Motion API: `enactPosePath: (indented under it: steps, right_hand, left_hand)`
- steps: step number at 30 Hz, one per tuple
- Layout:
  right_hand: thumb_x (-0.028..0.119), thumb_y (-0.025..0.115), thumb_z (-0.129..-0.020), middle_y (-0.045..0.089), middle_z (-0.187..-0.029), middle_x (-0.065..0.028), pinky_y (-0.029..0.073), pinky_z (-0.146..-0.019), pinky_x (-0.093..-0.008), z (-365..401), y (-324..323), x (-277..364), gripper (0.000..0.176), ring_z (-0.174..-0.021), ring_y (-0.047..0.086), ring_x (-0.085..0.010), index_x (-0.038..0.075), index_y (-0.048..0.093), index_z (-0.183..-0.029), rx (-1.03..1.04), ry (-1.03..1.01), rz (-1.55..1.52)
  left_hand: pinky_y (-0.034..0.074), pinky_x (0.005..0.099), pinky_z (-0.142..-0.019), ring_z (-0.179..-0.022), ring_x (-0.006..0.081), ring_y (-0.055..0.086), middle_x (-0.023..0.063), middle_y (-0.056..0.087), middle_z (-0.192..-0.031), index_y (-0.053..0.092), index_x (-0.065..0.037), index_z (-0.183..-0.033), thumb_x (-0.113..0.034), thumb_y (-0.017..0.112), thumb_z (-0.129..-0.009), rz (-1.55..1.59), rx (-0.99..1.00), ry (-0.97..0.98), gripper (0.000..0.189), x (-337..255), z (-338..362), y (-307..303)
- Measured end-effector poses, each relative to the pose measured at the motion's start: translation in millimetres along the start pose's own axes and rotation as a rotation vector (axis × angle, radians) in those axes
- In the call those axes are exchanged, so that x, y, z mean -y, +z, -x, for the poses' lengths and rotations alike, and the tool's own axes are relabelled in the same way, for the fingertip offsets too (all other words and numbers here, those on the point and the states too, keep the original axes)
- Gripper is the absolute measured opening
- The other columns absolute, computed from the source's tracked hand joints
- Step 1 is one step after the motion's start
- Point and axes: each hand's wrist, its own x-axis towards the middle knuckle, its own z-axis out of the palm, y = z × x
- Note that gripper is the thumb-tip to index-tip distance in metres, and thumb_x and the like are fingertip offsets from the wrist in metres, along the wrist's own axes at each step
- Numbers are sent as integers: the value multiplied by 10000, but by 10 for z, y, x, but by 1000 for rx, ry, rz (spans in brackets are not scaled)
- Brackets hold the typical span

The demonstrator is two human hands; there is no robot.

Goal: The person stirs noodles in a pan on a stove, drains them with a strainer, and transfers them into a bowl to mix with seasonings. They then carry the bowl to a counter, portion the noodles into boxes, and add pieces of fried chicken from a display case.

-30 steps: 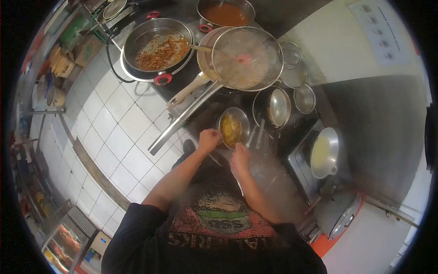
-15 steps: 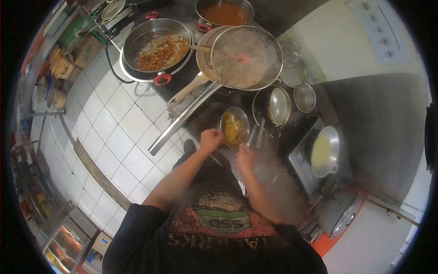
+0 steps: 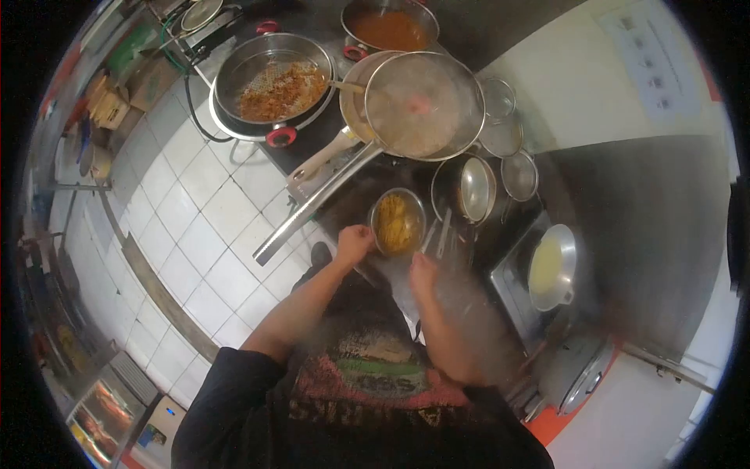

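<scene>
No word can be read with certainty. Across the front of the black shirt (image 3: 359,439) runs a row of large capital letters (image 3: 344,415) below a coloured print (image 3: 366,383), too patchy and blurred to make out. The white sheet (image 3: 655,64) on the wall (image 3: 547,82) bears a column of small pictures (image 3: 647,61) and a faint line of print, also illegible

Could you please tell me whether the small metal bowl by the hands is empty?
It is not empty: yellowish food lies in the metal bowl; how deep it goes, I cannot tell.
</scene>
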Motion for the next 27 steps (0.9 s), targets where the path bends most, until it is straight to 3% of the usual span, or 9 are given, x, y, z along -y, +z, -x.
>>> enactPosePath:
  steps: [2,9,12,15,18,21,24,27]
  right_hand:
    - [246,530,-923,518,-607,-36,401,-501,-304,93,7,-23,310,-565,520,-129,-4,650,-1060,-20,92,-88]
    - [229,557,-905,509,-602,-16,390,-487,-281,137,-96,469,250,-528,468,-110,17,656,-992,-27,259,-325]
    - [281,568,-894,501,-594,11,393,-479,-300,119,-123,650,261,-465,449,-129,48,661,-965,16,368,-324]
    - [308,582,-872,575,-629,-50,439,-515,-361,0,-213,610,305,-501,536,-192,33,672,-967,184,423,-254]
    - [293,576,-864,648,-757,-176,469,-588,-406,167,-373,393,337,-672,632,-255,17,664,-1037,263,-99,301]
    - [239,572,-852,661,-754,-183,465,-634,-386,449,-144,251,308,-656,626,-290,-20,668,-988,51,-424,388]
    - [247,556,-859,635,-845,-266,475,-660,-443,153,-15,77,356,-774,634,-392,12,621,-1119,58,-280,171]
    - [238,548,-862,629,-865,-271,484,-676,-446,298,-257,872,336,-755,630,-409,-12,628,-1073,-33,-99,189]
  left_hand:
    - [508,274,-581,-587,136,643,87,656,-641,661,21,-789,-152,625,-784,-123,40,55,177,104,-27,-6]
    - [511,299,-596,-609,148,649,90,661,-653,664,20,-786,-169,610,-792,-77,30,-44,197,155,24,-13]
    - [506,299,-598,-608,146,644,79,664,-661,666,10,-786,-189,609,-797,8,28,-72,208,249,17,18]
    - [500,290,-608,-613,141,641,69,669,-676,669,-6,-801,-216,614,-799,-17,59,-117,217,114,26,-70]
    - [495,287,-616,-619,140,641,64,672,-686,674,-16,-811,-241,619,-799,-58,62,-113,232,238,-23,-90]
    - [486,290,-610,-615,142,634,63,670,-689,676,-19,-814,-250,624,-798,-100,66,-127,237,214,-6,-72]
    - [482,295,-599,-608,141,628,57,666,-686,675,-23,-820,-253,630,-796,-142,83,-95,236,130,-26,-140]
    - [483,296,-585,-601,134,624,51,664,-691,672,-23,-833,-243,639,-796,-188,57,-39,226,336,-8,-151]
